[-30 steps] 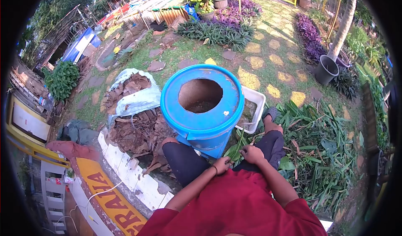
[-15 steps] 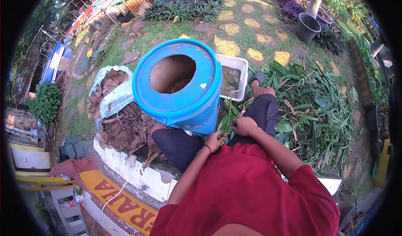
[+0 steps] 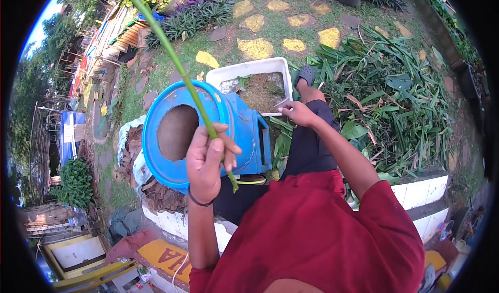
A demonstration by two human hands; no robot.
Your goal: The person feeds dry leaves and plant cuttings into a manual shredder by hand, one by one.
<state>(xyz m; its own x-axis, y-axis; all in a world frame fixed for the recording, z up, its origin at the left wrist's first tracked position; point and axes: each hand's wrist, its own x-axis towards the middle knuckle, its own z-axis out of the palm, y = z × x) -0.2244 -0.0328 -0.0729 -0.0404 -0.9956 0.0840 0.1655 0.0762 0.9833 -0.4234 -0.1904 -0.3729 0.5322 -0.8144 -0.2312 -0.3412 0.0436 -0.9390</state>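
My left hand point(image 3: 209, 160) is raised in front of a blue drum point(image 3: 236, 124) and grips a long green plant stem point(image 3: 182, 72). The stem slants up to the far left, and its short lower end sticks out below my fingers. The drum's lid has a large round hole point(image 3: 178, 132), partly behind the hand. By the near right corner of a white plastic basin point(image 3: 249, 67), my right hand point(image 3: 299, 113) has its fingers curled closed. Whatever they hold, if anything, is hidden. Brown, soil-like matter point(image 3: 262, 93) lies in the basin.
A large heap of cut green leaves and stalks point(image 3: 384, 100) lies to the right. Sacks with dry brown leaves point(image 3: 161, 194) stand left of the drum. My foot in a dark clog point(image 3: 306, 74) is beside the basin. Yellow stepping stones point(image 3: 254, 48) cross the grass beyond.
My left hand has risen from my lap with the stem, which now stands long in view. My right hand has moved away from it to the basin's corner. The view has shifted.
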